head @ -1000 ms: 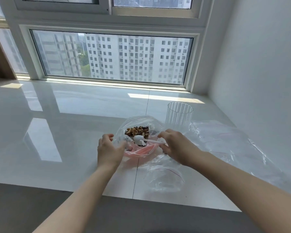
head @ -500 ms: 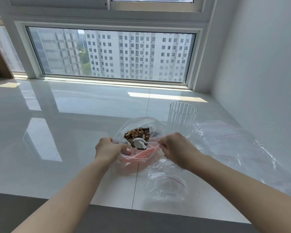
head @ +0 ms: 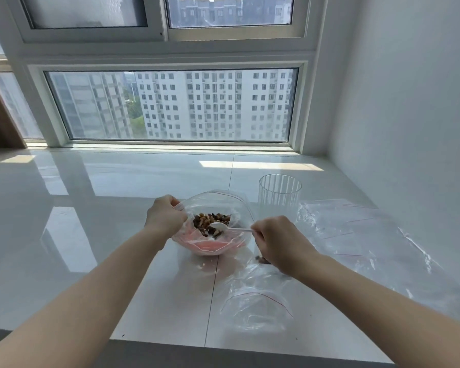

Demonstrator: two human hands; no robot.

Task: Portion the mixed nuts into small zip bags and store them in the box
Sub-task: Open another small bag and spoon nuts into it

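A pink bowl (head: 210, 247) holds mixed nuts (head: 210, 221) and sits inside a large clear zip bag (head: 223, 201) with a red seal line. My left hand (head: 165, 216) pinches the bag's left rim and holds it apart. My right hand (head: 279, 243) grips the handle of a white plastic spoon (head: 222, 226), whose bowl rests on the nuts. A small zip bag (head: 258, 304) lies on the counter under my right wrist, with a few nuts (head: 262, 259) at its far end.
A ribbed clear cup (head: 280, 191) stands behind and right of the bowl. Several flat zip bags (head: 361, 235) lie spread to the right, close to the white wall. The glossy white counter (head: 91, 208) runs back to the window; its front edge is near me.
My left hand moved up to the bag's left rim and pulled it wider. The spoon now lies flatter on the nuts. The camera tilted up.
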